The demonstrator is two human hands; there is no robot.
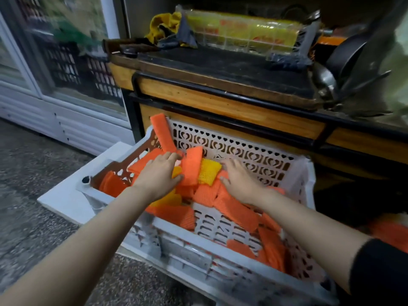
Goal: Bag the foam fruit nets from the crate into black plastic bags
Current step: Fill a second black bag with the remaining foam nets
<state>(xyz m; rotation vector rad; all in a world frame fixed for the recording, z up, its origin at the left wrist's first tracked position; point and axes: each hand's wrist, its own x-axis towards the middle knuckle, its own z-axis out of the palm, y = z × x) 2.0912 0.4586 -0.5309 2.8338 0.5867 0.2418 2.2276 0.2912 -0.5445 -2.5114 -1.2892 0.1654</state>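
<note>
A white perforated plastic crate (231, 146) stands on the floor and holds several orange foam fruit nets (237, 212) and a few yellow ones (209, 172). My left hand (157, 173) is in the crate's far left part, its fingers and thumb closing round an orange net (191, 167). My right hand (239, 178) lies flat on the pile to the right of the yellow net, fingers spread over the orange nets. One orange net (162, 132) sticks up over the crate's back left corner. No black bag is in view.
A wooden counter (220, 102) with a black top stands right behind the crate, carrying a clear tray (242, 34), a yellow cloth (163, 25) and metal tools. A glass-door fridge (66, 74) is at the left. More orange nets (390, 235) lie at the right edge.
</note>
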